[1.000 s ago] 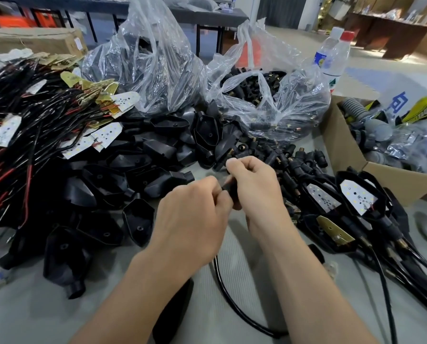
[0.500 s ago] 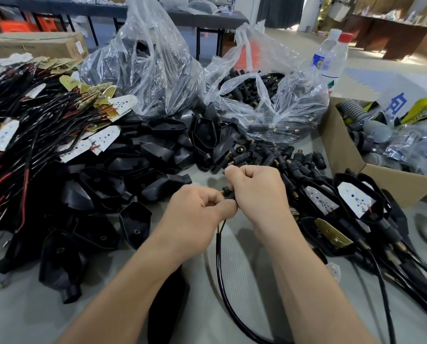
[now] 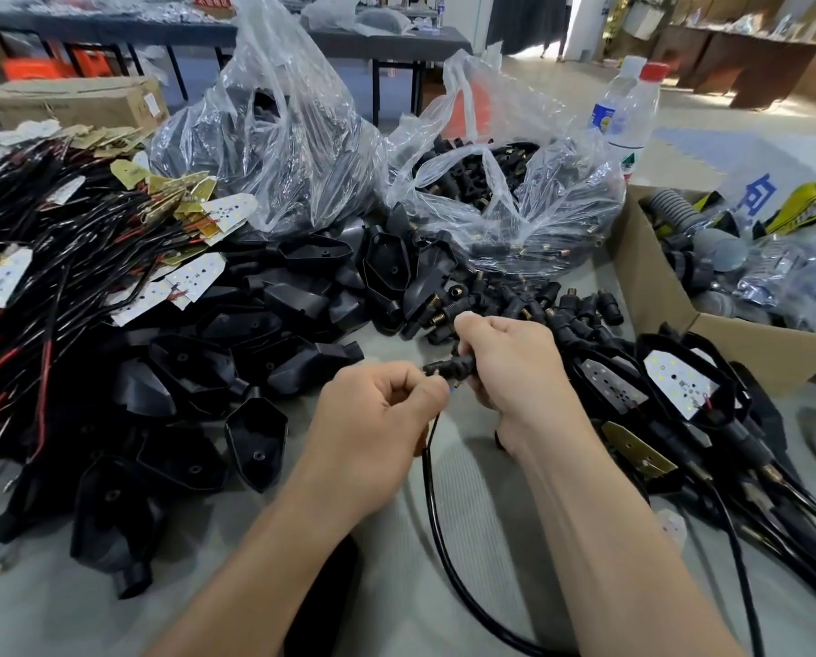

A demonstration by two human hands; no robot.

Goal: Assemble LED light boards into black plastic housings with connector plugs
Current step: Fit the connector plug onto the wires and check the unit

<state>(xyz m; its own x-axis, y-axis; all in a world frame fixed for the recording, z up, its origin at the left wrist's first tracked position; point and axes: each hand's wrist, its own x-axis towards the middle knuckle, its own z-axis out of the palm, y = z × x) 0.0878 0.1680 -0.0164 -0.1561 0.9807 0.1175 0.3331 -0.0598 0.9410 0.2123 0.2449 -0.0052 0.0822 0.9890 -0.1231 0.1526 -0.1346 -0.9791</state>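
In the head view, at the centre of the frame, your right hand (image 3: 510, 367) is curled round a black connector plug (image 3: 448, 366) with its ribbed end pointing left. Your left hand (image 3: 377, 414), fingers bunched, pinches the thin wire ends of the black cable (image 3: 432, 505) just below that end. Hold the plug level, line the wires up with its opening and feed them straight in without bending them; the empty black housings (image 3: 273, 334) lie piled at centre left, with the LED boards (image 3: 192, 282) above them.
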